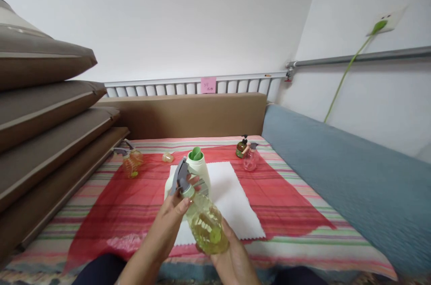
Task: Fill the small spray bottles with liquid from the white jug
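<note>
I hold a clear yellow spray bottle tilted over the bed. My right hand cups its round body from below. My left hand pinches the neck just under the grey trigger head. Right behind the bottle stands a white jug with a green cap, on a white cloth spread over a red sheer cloth.
An orange spray bottle and a small pale cap lie at the back left. A pink spray bottle and a dark green one stand at the back right. Stacked brown cushions line the left, a blue blanket the right.
</note>
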### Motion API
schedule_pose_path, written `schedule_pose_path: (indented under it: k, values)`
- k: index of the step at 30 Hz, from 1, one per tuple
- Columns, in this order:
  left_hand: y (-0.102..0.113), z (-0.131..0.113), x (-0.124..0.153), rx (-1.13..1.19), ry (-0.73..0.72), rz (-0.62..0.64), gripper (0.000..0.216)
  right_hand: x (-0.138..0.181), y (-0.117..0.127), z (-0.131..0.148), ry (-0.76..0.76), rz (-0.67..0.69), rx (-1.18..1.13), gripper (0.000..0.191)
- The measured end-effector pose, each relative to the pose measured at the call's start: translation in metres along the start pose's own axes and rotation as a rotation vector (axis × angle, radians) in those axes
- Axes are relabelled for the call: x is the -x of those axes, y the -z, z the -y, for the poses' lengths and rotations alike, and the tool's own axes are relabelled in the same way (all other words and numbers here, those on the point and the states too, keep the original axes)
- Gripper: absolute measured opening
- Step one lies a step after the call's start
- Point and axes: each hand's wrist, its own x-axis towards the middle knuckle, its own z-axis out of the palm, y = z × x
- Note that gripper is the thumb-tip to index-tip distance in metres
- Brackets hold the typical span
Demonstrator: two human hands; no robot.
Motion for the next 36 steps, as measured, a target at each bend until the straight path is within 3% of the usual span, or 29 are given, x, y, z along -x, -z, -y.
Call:
schedule_pose_path:
  k: [5,11,13,18,25,30,36]
  values:
    - [0.003,0.000,0.000,-0.050,-0.047,-0.107,0.033,0.001,0.000,0.003,0.022,0.034,0.033,0.048]
    - [-0.004,0.003,0.000,-0.082,-0.153,-0.222,0.033,0.005,-0.011,0.010,0.049,0.057,0.070,0.051]
    - [-0.006,0.002,0.002,-0.113,-0.171,-0.217,0.033,0.005,-0.010,0.011,0.053,0.042,0.075,0.050]
    - [-0.002,0.003,0.005,-0.086,-0.073,-0.066,0.043,0.003,-0.003,0.010,0.031,-0.001,0.036,0.046]
    - [-0.005,0.012,0.001,-0.041,-0.087,-0.247,0.039,0.002,-0.006,0.007,0.024,-0.007,0.052,0.048]
    - [-0.012,0.017,0.003,0.016,0.002,-0.204,0.038,0.002,-0.006,0.002,0.016,-0.013,0.043,0.046]
    - [-0.012,0.017,0.003,-0.016,-0.112,-0.224,0.024,0.005,-0.009,0.003,0.029,0.013,0.072,0.050]
